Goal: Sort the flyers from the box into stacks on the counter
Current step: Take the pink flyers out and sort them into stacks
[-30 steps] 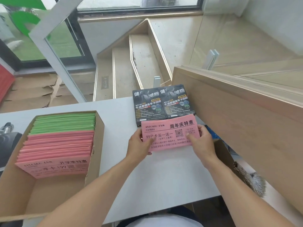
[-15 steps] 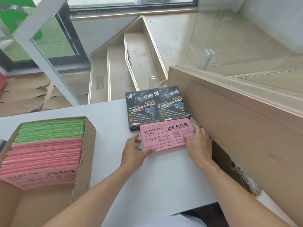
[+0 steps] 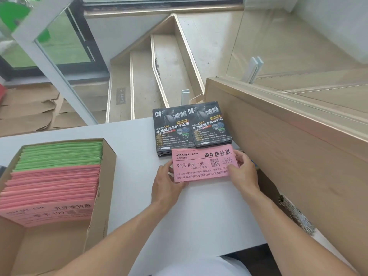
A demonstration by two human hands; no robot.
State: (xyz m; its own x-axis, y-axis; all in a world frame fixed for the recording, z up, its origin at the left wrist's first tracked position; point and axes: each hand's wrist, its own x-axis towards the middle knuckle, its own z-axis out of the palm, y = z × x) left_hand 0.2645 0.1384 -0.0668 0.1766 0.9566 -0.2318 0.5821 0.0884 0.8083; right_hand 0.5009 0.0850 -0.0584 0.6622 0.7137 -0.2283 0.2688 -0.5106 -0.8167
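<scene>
Both hands, left hand (image 3: 166,183) and right hand (image 3: 244,172), hold the pink stack (image 3: 203,165) by the black stacks (image 3: 191,126), maybe touching, while the box (image 3: 105,188) holds many more flyers.

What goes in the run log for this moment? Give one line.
left hand: holds pink flyer stack | right hand: holds same | stack: on counter, overlapping black flyers | box: pink, green remain

Bright soft daylight, sharp, wide-angle edge distortion

box (image 3: 103,188) left on counter (image 3: 135,156), flyers (image 3: 203,166) right
</scene>
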